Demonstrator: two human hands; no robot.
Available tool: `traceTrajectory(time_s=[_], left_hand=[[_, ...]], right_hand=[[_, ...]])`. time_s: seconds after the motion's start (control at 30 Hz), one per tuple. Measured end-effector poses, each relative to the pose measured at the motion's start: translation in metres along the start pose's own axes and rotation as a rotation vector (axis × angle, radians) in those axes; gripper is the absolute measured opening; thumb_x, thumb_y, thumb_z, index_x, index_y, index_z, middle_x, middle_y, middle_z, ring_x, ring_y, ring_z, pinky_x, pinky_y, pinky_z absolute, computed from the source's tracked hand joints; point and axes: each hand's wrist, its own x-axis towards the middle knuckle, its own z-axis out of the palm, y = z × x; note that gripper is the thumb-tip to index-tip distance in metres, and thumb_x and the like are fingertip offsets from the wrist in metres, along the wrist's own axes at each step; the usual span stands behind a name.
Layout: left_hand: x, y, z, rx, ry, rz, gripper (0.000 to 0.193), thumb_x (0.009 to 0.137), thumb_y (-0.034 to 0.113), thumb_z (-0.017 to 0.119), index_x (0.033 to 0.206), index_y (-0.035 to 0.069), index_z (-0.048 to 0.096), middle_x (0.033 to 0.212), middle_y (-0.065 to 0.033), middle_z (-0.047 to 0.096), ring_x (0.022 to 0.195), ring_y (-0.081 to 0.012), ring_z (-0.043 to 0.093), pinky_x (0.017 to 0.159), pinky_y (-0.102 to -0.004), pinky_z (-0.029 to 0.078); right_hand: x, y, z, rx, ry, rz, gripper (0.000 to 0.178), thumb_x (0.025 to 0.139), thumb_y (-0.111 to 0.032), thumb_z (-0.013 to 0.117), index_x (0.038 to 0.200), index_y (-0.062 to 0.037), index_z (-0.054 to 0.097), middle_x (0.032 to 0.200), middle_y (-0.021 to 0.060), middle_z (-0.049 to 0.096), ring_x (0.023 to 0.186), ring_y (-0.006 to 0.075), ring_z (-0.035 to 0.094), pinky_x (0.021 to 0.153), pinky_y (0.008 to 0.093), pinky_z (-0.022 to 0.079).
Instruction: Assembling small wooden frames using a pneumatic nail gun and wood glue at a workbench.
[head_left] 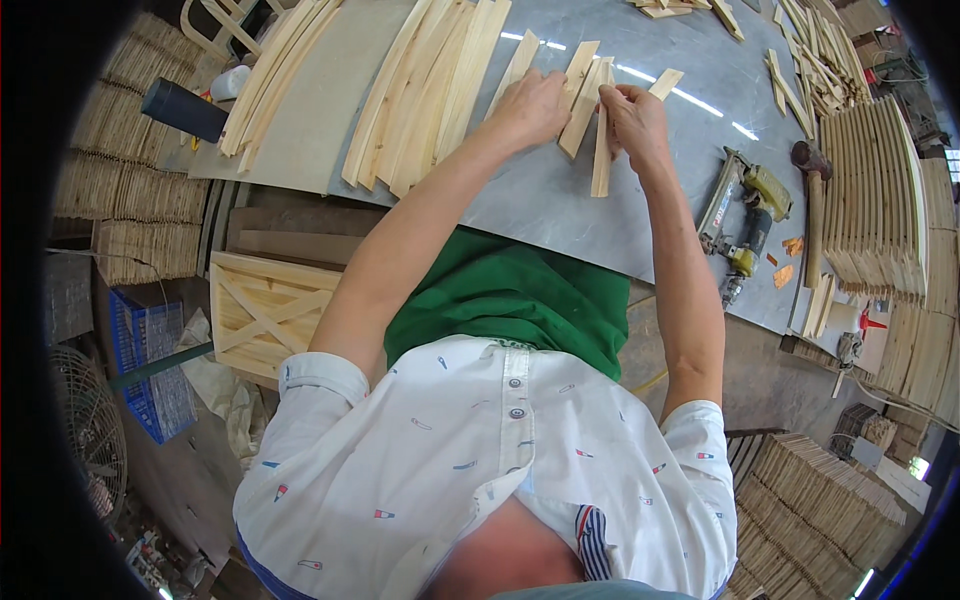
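Note:
My right hand (637,118) pinches a narrow, pale wooden strip (600,172), which stands tilted above the grey tabletop (540,215). Beside it, my left hand (537,105) is closed, its fingers curled at the lower end of another short wooden strip (581,64); its fingertips are partly hidden. Between the hands a third strip (583,122) lies slanted. More short pieces show behind the hands: one strip (513,66) passes beneath my left hand, and a strip end (667,83) sticks out past my right hand.
Long wooden slats (425,95) lie left of my hands. To the right are a nail gun (745,210), a mallet (812,170) and a stack of slatted wooden panels (873,200). A dark cylinder (185,110) sits at the far left. Loose sticks (825,55) heap at the back right.

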Motion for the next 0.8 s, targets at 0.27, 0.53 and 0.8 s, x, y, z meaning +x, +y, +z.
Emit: traceTrajectory(time_s=[0.27,0.53,0.8], left_hand=[[0.014,-0.001,0.007,-0.014,-0.001,-0.122,0.037,0.079,0.019,0.058,0.111,0.002,0.054,0.099,-0.0214,0.06,0.091,-0.0397,0.06,0.085,-0.0448,0.047],[-0.004,-0.019,-0.003,0.225,0.228,0.13,0.022,0.08,0.017,0.056,0.097,0.002,0.053,0.095,-0.0199,0.056,0.085,-0.0411,0.059,0.079,-0.0484,0.047],[-0.012,0.013,0.025,0.007,0.113,0.128,0.024,0.08,0.017,0.055,0.098,0.001,0.053,0.097,-0.0218,0.054,0.096,-0.0418,0.056,0.079,-0.0481,0.047]], right_hand=[[-0.001,-0.006,0.003,-0.049,0.019,0.017,0.052,0.081,-0.033,0.059,0.111,0.0091,0.06,0.085,0.0242,0.067,0.08,0.0287,0.068,0.074,0.0344,0.051],[-0.001,-0.008,0.005,-0.133,0.083,-0.055,0.055,0.08,-0.035,0.059,0.112,0.0092,0.059,0.084,0.0243,0.067,0.083,0.031,0.067,0.077,0.0357,0.051],[0.0,-0.012,0.001,-0.294,0.158,-0.101,0.056,0.08,-0.037,0.059,0.111,0.0093,0.058,0.087,0.0275,0.065,0.088,0.0372,0.065,0.08,0.0395,0.05]])
